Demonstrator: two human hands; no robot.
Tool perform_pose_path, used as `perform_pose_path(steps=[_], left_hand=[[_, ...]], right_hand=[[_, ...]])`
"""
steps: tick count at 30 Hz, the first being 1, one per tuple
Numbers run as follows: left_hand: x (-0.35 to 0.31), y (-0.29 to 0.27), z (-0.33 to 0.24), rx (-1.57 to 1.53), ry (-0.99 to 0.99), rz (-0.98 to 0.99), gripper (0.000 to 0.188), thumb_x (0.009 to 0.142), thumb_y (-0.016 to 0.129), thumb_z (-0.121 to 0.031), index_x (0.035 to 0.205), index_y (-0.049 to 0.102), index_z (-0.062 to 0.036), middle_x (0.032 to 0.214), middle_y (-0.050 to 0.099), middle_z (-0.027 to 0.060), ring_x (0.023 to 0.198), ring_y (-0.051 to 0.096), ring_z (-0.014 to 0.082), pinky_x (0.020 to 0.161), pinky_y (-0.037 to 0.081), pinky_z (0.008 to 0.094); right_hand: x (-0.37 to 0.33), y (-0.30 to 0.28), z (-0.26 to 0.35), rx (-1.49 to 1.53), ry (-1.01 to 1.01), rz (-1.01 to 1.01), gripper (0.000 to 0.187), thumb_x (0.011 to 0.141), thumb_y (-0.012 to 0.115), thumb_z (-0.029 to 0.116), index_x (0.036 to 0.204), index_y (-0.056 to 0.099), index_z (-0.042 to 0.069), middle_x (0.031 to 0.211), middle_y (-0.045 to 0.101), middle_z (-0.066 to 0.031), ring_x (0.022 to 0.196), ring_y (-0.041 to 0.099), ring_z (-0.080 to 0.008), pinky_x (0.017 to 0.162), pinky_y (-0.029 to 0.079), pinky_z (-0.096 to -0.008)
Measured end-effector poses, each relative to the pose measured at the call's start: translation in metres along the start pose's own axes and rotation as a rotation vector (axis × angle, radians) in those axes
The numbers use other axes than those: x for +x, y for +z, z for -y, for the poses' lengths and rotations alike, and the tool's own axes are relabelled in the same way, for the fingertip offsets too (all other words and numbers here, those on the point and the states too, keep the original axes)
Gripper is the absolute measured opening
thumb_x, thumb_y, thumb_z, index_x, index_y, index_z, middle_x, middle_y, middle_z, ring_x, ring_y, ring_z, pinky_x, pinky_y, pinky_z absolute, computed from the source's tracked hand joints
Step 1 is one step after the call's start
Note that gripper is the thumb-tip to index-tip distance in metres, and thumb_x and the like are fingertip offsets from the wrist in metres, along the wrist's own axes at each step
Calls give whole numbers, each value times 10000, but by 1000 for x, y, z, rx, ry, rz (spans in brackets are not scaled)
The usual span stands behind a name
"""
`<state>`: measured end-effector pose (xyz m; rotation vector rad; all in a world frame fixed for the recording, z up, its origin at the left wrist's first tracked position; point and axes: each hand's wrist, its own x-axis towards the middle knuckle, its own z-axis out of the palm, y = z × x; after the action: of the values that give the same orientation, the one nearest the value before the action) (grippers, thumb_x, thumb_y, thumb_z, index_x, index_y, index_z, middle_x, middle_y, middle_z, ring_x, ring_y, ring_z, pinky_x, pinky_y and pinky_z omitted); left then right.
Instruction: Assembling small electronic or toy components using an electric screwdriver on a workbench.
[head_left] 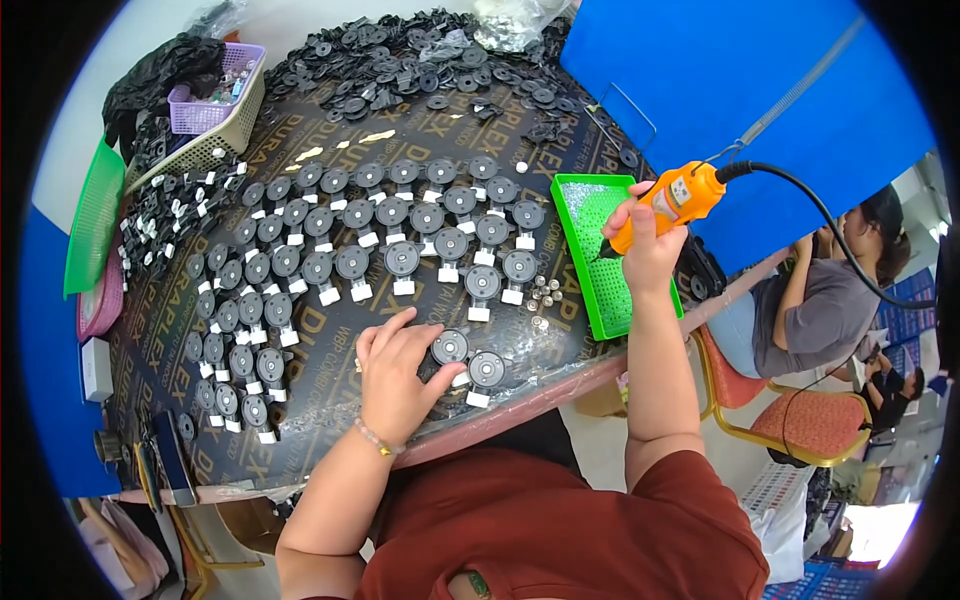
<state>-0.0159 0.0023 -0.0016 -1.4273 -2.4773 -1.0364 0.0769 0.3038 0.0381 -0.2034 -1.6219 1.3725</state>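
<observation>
My left hand is low over the near edge of the table, thumb and index finger around the left side of a black round plastic part. The thumb covers part of its white tab. Just right of it lies another black disc part, with a white block at its foot. My right hand is wrapped round an orange electric screwdriver, its dark tip pointing down-left above a green tray. A black cable and a coil spring run from the tool's top.
Rows of black disc parts with white blocks cover the table's middle and left. Small metal pieces lie beside the tray. Farther back are a heap of black parts and a basket. A blue panel stands right; another person sits beyond.
</observation>
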Motion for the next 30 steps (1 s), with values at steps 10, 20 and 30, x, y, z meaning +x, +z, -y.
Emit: perform_pose_path(steps=[10,20,30], left_hand=[[2,-3,-2,1,-15,15,499,634,816,-283,1056,642,-82,1026,651,59,1152,522,270,969,311,427],[0,-3,2,11,-4,32,465,670,785,-288,1058,644,-76,1039,651,65,1155,514,251,977,308,435],[-1,-1,4,-10,29,18,453,658,787,-246,1053,640,-81,1043,655,40,1147,530,242,964,316,435]], right_hand=[[-2,3,20,47,-50,-52,461,865,658,381,1077,467,18,672,543,-60,553,535,-155,524,469,-291],[-65,96,71,532,137,432,643,766,659,595,1056,448,62,688,569,-75,562,577,-193,553,493,-332],[-84,118,52,577,270,536,596,764,737,461,1049,425,39,715,567,-95,610,574,-188,601,495,-331]])
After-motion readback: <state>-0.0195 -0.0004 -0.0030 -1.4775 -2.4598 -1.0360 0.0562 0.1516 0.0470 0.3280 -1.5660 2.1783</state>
